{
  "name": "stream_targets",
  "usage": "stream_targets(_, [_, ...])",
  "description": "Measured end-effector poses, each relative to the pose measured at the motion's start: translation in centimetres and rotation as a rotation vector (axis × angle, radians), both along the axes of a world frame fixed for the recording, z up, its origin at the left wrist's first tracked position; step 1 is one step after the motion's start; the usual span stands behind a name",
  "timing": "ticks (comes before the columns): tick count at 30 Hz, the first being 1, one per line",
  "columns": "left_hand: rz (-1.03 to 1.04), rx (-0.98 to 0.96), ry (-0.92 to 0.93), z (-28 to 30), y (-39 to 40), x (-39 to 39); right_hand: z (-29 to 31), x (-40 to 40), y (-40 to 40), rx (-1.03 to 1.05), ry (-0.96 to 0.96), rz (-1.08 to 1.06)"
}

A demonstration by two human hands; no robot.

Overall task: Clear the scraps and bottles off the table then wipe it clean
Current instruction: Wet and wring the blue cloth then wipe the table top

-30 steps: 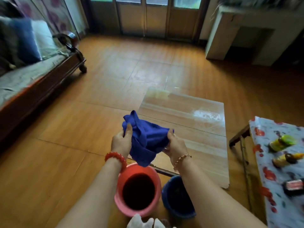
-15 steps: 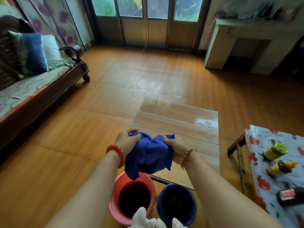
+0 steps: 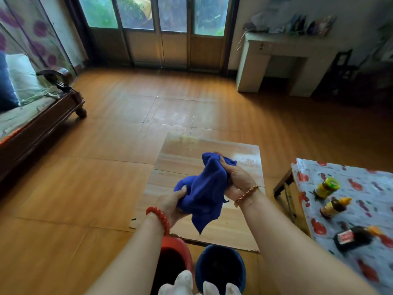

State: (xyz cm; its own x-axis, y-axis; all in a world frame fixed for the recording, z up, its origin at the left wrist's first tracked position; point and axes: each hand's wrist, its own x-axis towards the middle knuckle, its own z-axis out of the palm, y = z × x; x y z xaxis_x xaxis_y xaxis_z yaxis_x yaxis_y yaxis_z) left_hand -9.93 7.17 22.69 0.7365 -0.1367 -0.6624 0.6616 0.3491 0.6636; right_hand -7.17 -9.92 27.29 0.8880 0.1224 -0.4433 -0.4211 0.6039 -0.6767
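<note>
Now | both hands clamped on blue cloth (image 3: 205, 188) | red bucket (image 3: 173, 260), blue bucket (image 3: 220, 267): contents unclear

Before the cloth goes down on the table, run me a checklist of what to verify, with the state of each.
1. Cloth held: ok. The left hand and right hand both grip the blue cloth.
2. Table cleared of bottles: ok. The wooden table carries none.
3. Bottles set aside: ok. Three lie on the patterned cloth to the right, including the dark bottle.
4. Table clean: not ok. A whitish patch shows near the far right corner.
5. Cloth wet enough: cannot tell.
6. Buckets clear of the table: ok. The red bucket and blue bucket stand below its near edge.
</note>
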Motion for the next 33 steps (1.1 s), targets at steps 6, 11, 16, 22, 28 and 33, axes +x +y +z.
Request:
stream_targets(6, [0.09, 0.266, 0.073, -0.6, 3.2, 2.4, -1.2, 0.8, -4.3, -0.255, 0.162, -0.104])
stream_targets(11, [0.037, 0.575, 0.041, 0.4, 4.1, 4.7, -2.5, 1.7, -6.2, -0.78, 0.172, 0.03])
stream_targets(16, [-0.368, 1.02, -0.319, 0.1, 4.6, 5.5, -1.4, 1.6, -5.9, -1.367, -0.001, 0.382])
stream_targets(22, [-0.944, 1.052, -0.356, 0.1, 4.8, 6.1, -1.6, 1.8, -6.1, -1.526, 0.022, 0.944])
stream_targets(28, [-0.919, 1.675, -0.548, 1.0, 2.1, 6.3, -3.8, 1.7, -5.1, -2.074, -0.098, 0.799])
stream_targets(33, [-0.812, 1.413, -0.39, 2.0, -1.4, 5.9, -5.1, 1.3, -2.5, -1.373, 0.119, 0.386])
